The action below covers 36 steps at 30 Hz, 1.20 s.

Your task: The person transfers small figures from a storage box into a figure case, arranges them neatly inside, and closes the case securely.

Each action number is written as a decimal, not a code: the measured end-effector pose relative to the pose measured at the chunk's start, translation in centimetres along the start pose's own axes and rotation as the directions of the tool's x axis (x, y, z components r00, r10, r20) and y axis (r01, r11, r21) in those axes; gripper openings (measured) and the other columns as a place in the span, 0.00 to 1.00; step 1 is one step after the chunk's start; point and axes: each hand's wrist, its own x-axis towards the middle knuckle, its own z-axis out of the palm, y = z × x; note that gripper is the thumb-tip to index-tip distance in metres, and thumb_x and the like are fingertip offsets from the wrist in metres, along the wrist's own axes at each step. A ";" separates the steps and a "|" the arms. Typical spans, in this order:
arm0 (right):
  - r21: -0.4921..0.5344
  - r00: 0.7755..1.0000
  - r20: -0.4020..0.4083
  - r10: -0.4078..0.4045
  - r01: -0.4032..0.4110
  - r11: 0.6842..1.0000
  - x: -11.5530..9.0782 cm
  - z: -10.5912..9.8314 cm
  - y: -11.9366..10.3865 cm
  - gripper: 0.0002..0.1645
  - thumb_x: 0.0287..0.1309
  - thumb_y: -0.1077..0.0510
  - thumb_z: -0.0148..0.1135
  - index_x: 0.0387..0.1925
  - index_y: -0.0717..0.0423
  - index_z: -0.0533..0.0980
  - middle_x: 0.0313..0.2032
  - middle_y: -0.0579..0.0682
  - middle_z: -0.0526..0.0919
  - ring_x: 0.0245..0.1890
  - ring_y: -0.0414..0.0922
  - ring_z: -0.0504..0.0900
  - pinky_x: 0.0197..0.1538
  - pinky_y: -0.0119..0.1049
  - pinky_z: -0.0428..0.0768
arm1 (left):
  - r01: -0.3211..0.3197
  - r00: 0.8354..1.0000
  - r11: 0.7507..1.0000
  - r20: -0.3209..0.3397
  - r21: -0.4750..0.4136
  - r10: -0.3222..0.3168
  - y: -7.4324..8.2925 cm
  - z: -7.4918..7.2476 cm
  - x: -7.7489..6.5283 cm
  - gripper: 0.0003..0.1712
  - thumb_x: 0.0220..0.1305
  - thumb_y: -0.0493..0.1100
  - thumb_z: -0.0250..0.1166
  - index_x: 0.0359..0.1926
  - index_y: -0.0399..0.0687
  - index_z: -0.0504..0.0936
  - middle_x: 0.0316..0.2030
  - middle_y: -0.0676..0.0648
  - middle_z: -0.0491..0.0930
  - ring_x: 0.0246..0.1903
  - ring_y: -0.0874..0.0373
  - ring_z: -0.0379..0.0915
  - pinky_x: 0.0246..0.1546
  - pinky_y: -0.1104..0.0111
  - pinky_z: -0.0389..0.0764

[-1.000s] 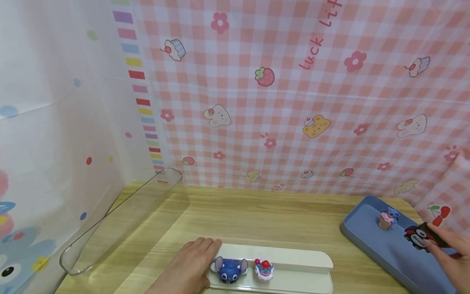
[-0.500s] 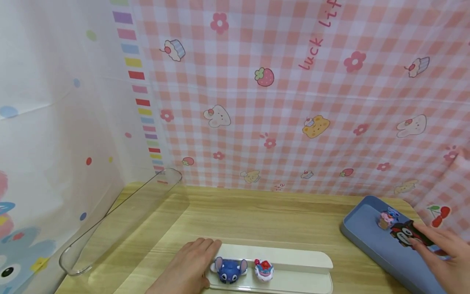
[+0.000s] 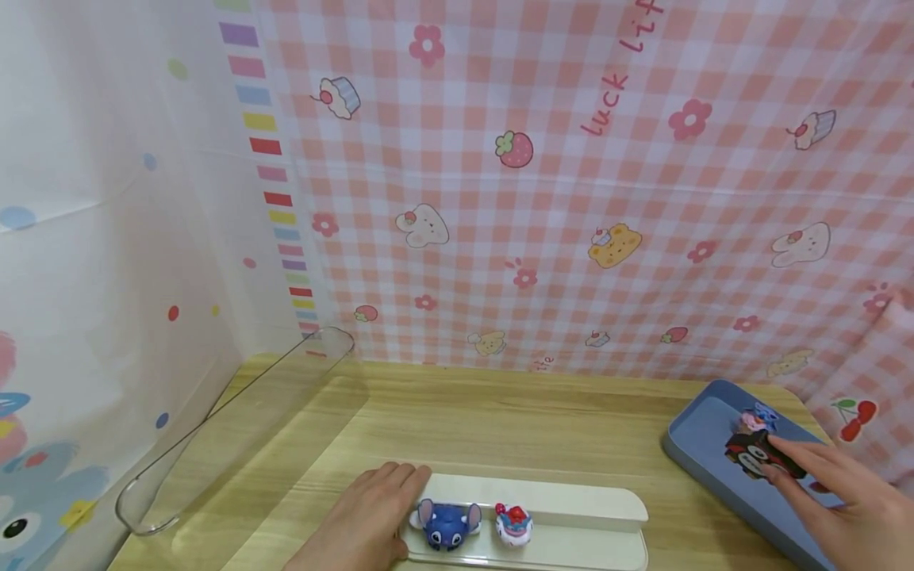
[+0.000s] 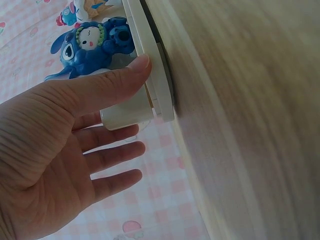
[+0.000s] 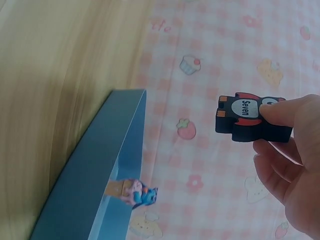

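Observation:
My right hand [image 3: 846,496] pinches a black owl-shaped block [image 5: 245,117] between thumb and fingers, above the blue tray [image 3: 703,460]. The block has red wings, orange feet and a white belly reading "Seven". Inside the tray stands a small ice-cream-cone figurine [image 5: 132,191] with a blue top, partly behind the block in the head view. My left hand [image 3: 360,515] grips the left end of a cream two-step display stand [image 3: 585,547], thumb on its front edge. On the stand's lower step sit a blue Stitch figurine [image 3: 447,523] and a white figurine with a red top [image 3: 514,523].
A long clear plastic cover [image 3: 246,424] stands at the left of the wooden table [image 3: 500,420]. Behind the table hangs a pink checked cloth [image 3: 464,190], and a white printed cloth [image 3: 93,277] closes off the left side.
My right hand has moved left with the owl-shaped block, from over the tray's right side to in front of the cone figurine. The left hand and the stand have stayed put.

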 end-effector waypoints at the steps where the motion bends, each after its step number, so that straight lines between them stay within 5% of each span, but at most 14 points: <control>1: -0.015 1.000 0.004 -0.014 0.014 1.000 0.0 0.0 -0.2 0.50 0.67 0.24 0.50 0.45 0.69 0.86 0.47 0.19 0.75 0.42 0.11 0.67 0.30 0.15 0.71 | -0.001 1.000 1.000 0.000 0.000 0.001 0.0 0.0 0.0 0.47 0.41 0.38 0.85 0.65 0.43 0.75 0.54 0.46 0.81 0.55 0.48 0.77 0.58 0.47 0.80; 9: -0.119 0.998 0.037 -0.046 0.050 0.992 0.1 0.4 -2.2 0.49 0.69 0.22 0.45 0.45 0.62 0.88 0.36 0.55 0.87 0.44 0.11 0.65 0.30 0.17 0.72 | 0.001 1.000 1.000 0.004 -0.004 -0.001 0.0 0.0 0.0 0.48 0.41 0.39 0.85 0.66 0.43 0.74 0.55 0.45 0.81 0.56 0.47 0.77 0.58 0.47 0.80; 36: 0.039 0.981 0.062 -0.182 0.180 0.983 -0.4 3.3 -6.5 0.38 0.73 0.29 0.49 0.45 0.54 0.89 0.37 0.46 0.88 0.43 0.23 0.77 0.35 0.17 0.77 | 0.021 1.000 1.000 0.019 -0.001 -0.021 0.1 0.1 0.0 0.47 0.42 0.39 0.85 0.66 0.43 0.74 0.56 0.46 0.81 0.56 0.47 0.77 0.58 0.47 0.80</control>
